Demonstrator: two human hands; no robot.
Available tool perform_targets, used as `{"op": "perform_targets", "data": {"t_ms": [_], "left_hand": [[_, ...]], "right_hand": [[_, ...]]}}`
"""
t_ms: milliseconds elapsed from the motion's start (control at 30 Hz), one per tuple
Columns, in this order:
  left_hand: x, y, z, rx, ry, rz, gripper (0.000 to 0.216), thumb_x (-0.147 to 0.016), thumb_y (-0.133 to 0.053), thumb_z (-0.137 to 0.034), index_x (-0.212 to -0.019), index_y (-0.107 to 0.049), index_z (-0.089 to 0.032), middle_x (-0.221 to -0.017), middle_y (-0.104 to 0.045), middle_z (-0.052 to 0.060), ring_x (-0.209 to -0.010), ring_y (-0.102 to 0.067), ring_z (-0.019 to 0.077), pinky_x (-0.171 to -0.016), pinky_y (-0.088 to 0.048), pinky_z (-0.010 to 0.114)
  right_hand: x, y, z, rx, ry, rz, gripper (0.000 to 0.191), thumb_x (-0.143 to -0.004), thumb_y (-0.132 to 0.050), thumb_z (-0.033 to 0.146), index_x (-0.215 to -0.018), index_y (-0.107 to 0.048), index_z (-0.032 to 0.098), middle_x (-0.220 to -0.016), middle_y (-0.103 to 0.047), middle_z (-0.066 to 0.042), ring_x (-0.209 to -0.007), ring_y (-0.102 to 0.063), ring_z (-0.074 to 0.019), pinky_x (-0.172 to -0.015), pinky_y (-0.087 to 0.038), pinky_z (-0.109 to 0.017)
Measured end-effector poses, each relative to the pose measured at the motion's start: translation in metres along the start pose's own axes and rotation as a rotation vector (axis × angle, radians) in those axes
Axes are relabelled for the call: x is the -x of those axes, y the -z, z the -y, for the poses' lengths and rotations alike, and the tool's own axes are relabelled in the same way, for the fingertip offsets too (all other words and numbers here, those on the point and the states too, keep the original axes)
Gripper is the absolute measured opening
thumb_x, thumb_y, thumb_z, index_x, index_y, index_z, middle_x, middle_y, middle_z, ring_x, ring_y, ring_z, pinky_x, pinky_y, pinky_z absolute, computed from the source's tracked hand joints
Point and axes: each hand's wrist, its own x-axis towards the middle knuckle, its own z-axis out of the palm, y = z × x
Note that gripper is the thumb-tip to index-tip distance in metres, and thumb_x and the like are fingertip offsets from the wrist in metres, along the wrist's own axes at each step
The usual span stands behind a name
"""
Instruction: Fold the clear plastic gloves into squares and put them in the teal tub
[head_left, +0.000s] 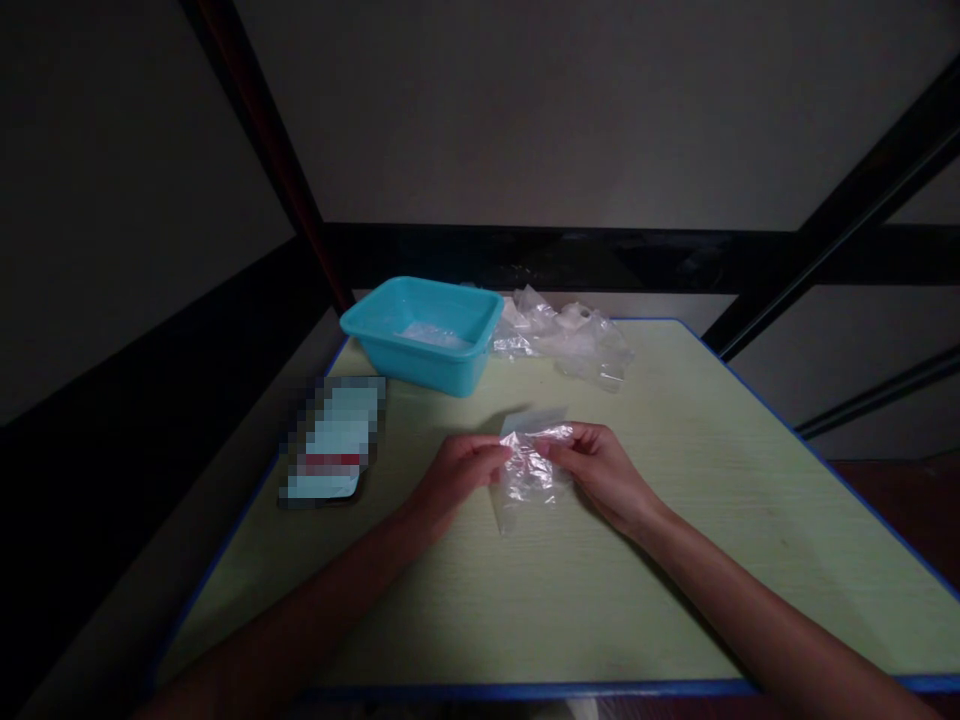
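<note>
A small clear plastic bag point(529, 475), crinkled and shiny, is stretched between my two hands just above the middle of the table point(675, 580). My left hand point(466, 468) pinches its left edge between thumb and fingers. At the upper right edge, my right hand point(596, 465) grips it, the thumb lying over the film and the fingers behind. A pale, flat sheet point(536, 418) shows behind the bag; whether it is part of the bag or a separate piece I cannot tell.
Towards the back left stands a turquoise plastic basin point(427, 365) with some clear plastic inside. Crumpled clear bags point(592, 350) with something white among them lie to its right. A blurred-out, phone-like object point(334, 440) is at the left edge. A wall rises behind the table.
</note>
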Motion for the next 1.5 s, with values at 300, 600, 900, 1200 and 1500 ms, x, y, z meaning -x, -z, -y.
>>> {"op": "perform_targets", "data": {"t_ms": [300,600,900,1200,1500], "left_hand": [[-0.001,0.000,0.001,-0.082,-0.074,-0.102,0.023,-0.059,-0.066,-0.035,-0.061,-0.067,-0.012,-0.060,-0.064,0.003,-0.064,-0.059,0.0169,-0.065,-0.048,0.029],[-0.002,0.003,0.001,-0.086,-0.163,-0.104,0.016,-0.062,-0.065,-0.029,-0.059,-0.066,-0.014,-0.054,-0.057,0.000,-0.055,-0.051,0.0112,-0.055,-0.042,0.021],[-0.001,0.004,-0.004,0.017,-0.146,-0.068,0.012,-0.058,-0.067,-0.024,-0.063,-0.068,-0.013,-0.060,-0.060,0.002,-0.059,-0.054,0.0126,-0.052,-0.044,0.022],[0.000,0.004,-0.006,-0.012,-0.213,-0.069,0.010,-0.057,-0.059,-0.020,-0.049,-0.062,-0.014,-0.062,-0.054,0.000,-0.062,-0.052,0.0123,-0.052,-0.046,0.021],[-0.001,0.004,-0.004,-0.010,-0.232,-0.111,0.010,-0.060,-0.060,-0.022,-0.057,-0.067,-0.015,-0.066,-0.059,0.002,-0.063,-0.054,0.0128,-0.052,-0.045,0.020]], "right_hand": [[-0.002,0.005,-0.007,0.066,0.038,0.026,0.024,-0.055,-0.077,0.035,-0.061,-0.067,0.014,-0.052,-0.060,0.002,-0.048,-0.047,-0.0081,-0.049,-0.035,-0.023],[-0.002,0.007,-0.004,0.065,0.074,0.053,0.025,-0.054,-0.078,0.035,-0.059,-0.066,0.015,-0.048,-0.054,0.004,-0.044,-0.041,-0.0063,-0.045,-0.029,-0.021],[-0.002,0.014,0.001,-0.009,0.125,0.119,0.019,-0.058,-0.078,0.035,-0.063,-0.071,0.018,-0.056,-0.063,0.002,-0.048,-0.048,-0.0074,-0.048,-0.035,-0.021],[-0.003,0.019,0.002,-0.017,0.143,0.132,0.017,-0.053,-0.079,0.034,-0.064,-0.074,0.022,-0.055,-0.064,0.000,-0.058,-0.058,-0.0144,-0.060,-0.045,-0.029],[0.000,0.021,0.006,0.221,0.307,0.154,0.016,-0.064,-0.059,0.018,-0.064,-0.074,0.023,-0.068,-0.068,-0.002,-0.060,-0.056,-0.0139,-0.055,-0.040,-0.027]]}}
